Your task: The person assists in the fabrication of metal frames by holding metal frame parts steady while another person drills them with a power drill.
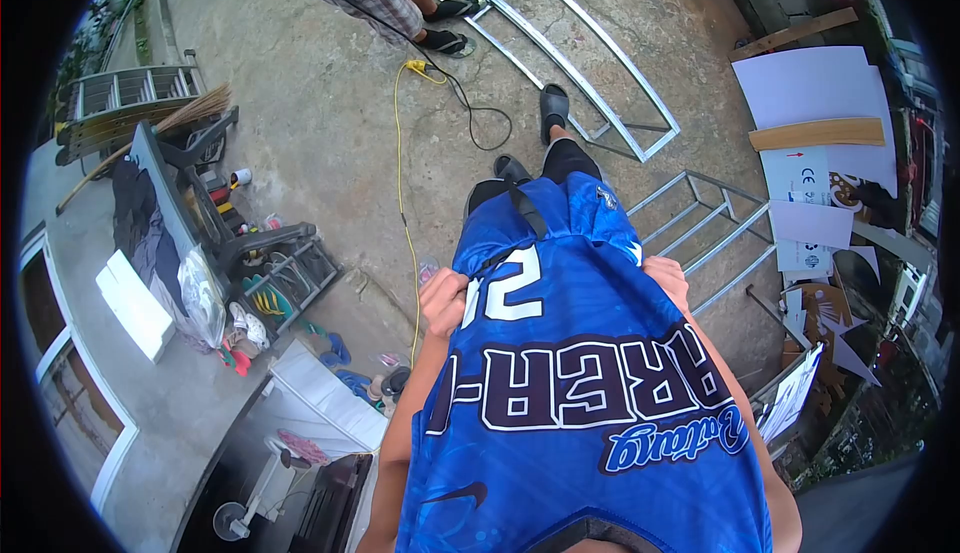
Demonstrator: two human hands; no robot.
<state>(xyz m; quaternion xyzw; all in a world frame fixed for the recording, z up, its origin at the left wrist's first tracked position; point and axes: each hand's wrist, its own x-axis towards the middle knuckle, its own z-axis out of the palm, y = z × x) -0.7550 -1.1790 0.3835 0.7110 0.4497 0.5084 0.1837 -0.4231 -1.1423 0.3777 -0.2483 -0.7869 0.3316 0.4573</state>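
Hands, left (443, 301) at nine o'clock, right (668, 279) at three, fingers curled against soft, light blue printed jersey (580, 383), best gripped at its hem.

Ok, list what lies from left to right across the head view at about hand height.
White boards → shoe rack → yellow cord → left hand → blue jersey → right hand → metal frame → cardboard pieces.
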